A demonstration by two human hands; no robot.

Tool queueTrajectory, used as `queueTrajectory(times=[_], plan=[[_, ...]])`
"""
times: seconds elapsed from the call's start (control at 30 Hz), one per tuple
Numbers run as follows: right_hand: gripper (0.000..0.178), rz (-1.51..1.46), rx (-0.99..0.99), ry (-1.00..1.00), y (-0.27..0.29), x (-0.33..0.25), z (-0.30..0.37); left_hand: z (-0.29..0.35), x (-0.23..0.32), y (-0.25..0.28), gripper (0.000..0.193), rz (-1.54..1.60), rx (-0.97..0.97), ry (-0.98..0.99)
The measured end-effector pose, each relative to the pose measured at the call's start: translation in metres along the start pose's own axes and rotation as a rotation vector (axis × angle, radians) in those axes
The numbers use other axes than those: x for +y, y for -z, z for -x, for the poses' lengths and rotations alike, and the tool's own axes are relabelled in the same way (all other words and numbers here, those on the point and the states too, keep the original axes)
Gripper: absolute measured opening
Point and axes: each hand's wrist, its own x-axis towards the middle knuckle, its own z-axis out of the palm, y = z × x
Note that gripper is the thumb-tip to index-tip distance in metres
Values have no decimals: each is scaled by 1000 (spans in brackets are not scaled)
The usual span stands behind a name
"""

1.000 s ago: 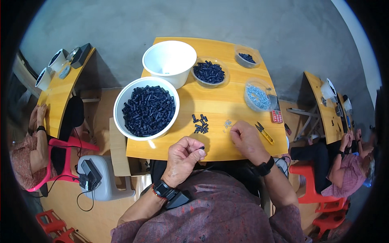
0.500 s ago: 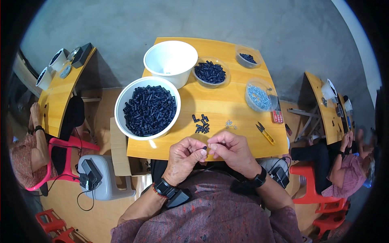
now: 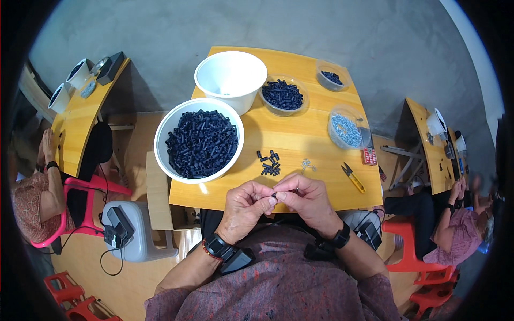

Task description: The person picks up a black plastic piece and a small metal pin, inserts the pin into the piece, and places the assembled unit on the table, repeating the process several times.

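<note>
Just above the table's near edge, my left hand (image 3: 243, 209) is closed in a pinch on a small black tubular part (image 3: 274, 195). My right hand (image 3: 309, 201) meets it fingertip to fingertip, also pinched; what lies between its fingers is too small and hidden to make out. Beyond the hands lies a loose pile of black parts (image 3: 271, 167), and to its right a few tiny silvery pieces (image 3: 307, 165). A large white tub (image 3: 161, 152) full of black parts stands to the left of the pile.
Behind stand another white tub (image 3: 257, 95), a bowl (image 3: 304, 102) of black parts and a smaller one (image 3: 346, 84). A clear bowl (image 3: 333, 140) holds silvery pieces. Yellow-handled snips (image 3: 355, 180) and a red keypad device (image 3: 369, 155) lie right. People sit at side tables.
My right fingertips have closed the small gap and now touch the black part at my left fingertips. The whole view has shifted slightly; the things on the table stay put.
</note>
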Motion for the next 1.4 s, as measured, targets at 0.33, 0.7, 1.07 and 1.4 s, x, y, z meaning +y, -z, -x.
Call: queueTrajectory(times=[0.33, 0.7, 1.07, 1.4], plan=[[10, 144, -170, 153, 14, -3, -5, 2, 2, 2, 9, 98, -42, 48], [12, 114, -37, 79, 4, 4, 11, 1, -3, 1, 9, 111, -57, 61], [13, 272, 259, -83, 36, 9, 11, 5, 1, -5, 8, 37, 69, 20], [11, 790, 268, 209, 42, 14, -13, 0, 4, -3, 8, -21, 292, -94]])
